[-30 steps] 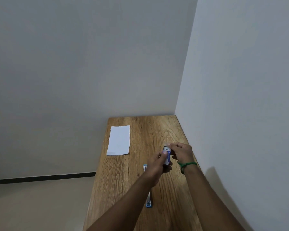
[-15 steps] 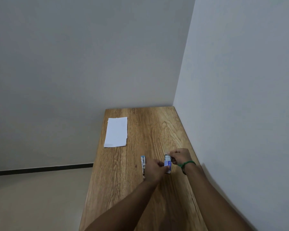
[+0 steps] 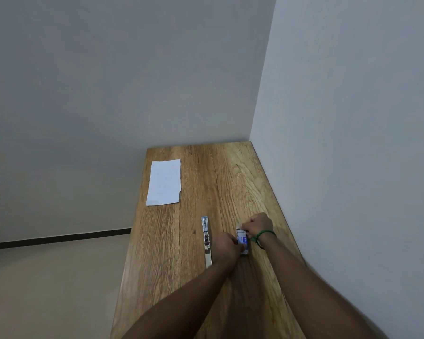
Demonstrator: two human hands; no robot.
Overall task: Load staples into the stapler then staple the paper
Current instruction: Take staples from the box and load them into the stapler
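A small blue and white staple box [image 3: 243, 241] is held between both hands above the wooden table [image 3: 230, 182]. My left hand [image 3: 227, 247] grips its near end. My right hand [image 3: 256, 225], with a green band on the wrist, pinches its far end, where a silvery inner part shows. The stapler [image 3: 206, 239], blue and metal, lies opened out flat on the table just left of my left hand. A white sheet of paper [image 3: 164, 182] lies flat at the table's far left.
The table stands in a corner, with a white wall along its right edge and another behind its far end. Its left edge drops to a beige floor with a dark skirting line [image 3: 59, 238].
Both hands with the staple box have come nearer to me along the table. The view has tilted, so more of the opened stapler shows left of my left hand.
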